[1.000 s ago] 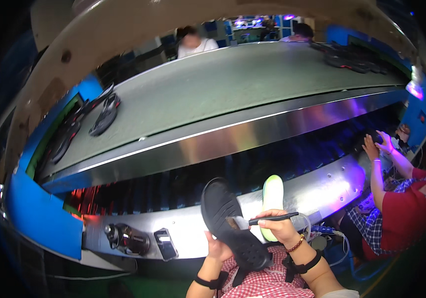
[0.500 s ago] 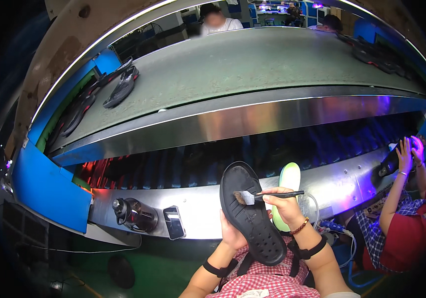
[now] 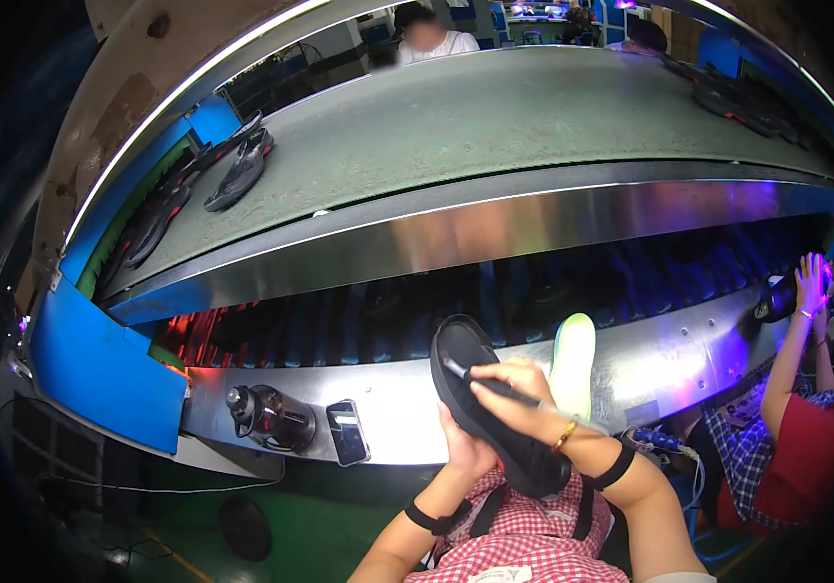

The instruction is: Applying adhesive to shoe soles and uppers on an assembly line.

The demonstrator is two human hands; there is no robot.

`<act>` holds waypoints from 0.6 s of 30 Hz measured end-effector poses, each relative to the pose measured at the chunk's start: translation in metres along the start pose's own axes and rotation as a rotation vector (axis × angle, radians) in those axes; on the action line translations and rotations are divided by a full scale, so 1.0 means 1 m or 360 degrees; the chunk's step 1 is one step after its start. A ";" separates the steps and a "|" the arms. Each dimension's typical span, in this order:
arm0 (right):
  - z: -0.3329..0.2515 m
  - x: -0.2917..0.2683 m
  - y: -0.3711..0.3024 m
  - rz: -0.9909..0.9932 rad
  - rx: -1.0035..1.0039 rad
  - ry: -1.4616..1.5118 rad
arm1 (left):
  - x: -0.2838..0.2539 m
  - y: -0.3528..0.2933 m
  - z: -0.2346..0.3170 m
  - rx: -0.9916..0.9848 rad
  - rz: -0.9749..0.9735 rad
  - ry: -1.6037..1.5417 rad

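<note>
A black shoe sole (image 3: 458, 340) leans up in front of me, its wide toe end away and its heel end near my checked apron. My left hand (image 3: 468, 449) grips its left edge from below, fingers partly hidden behind it. Pinched in my right hand (image 3: 524, 396) is a brush (image 3: 456, 369) with a dark handle and a pale metal ferrule. The brush tip meets the upper part of the sole's face; its bristles are blurred. Just right of the sole lies a yellow-green shoe sole or insole (image 3: 574, 355) on the metal ledge (image 3: 397, 384).
A dark bottle (image 3: 276, 420) and a phone (image 3: 347, 432) rest on the ledge at left. Behind is a dark lower channel, then a green conveyor belt (image 3: 456, 117) carrying black soles (image 3: 240, 173) at both ends. At right a co-worker's hands (image 3: 810, 287) touch a black object.
My right hand has moved up and left across the sole, taking the brush toward the toe end. The sole has turned slightly in my left hand. The co-worker's hands have shifted.
</note>
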State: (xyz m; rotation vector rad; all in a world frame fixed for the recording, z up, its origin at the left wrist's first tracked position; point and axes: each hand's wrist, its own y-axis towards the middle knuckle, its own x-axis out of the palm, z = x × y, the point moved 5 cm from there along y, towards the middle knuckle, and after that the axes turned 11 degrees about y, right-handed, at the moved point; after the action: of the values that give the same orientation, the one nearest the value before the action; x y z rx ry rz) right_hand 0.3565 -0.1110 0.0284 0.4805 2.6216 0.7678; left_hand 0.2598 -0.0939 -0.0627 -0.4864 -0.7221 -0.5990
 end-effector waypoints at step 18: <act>-0.026 -0.036 0.005 0.0056 0.0368 0.0482 | 0.010 -0.012 0.015 -0.0094 -0.0669 -0.0452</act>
State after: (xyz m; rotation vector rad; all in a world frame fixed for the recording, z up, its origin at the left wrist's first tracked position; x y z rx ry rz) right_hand 0.3777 -0.1336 0.0604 0.5083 3.0120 0.5891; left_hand 0.2511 -0.0967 -0.0431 -0.4825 -1.0926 -0.9579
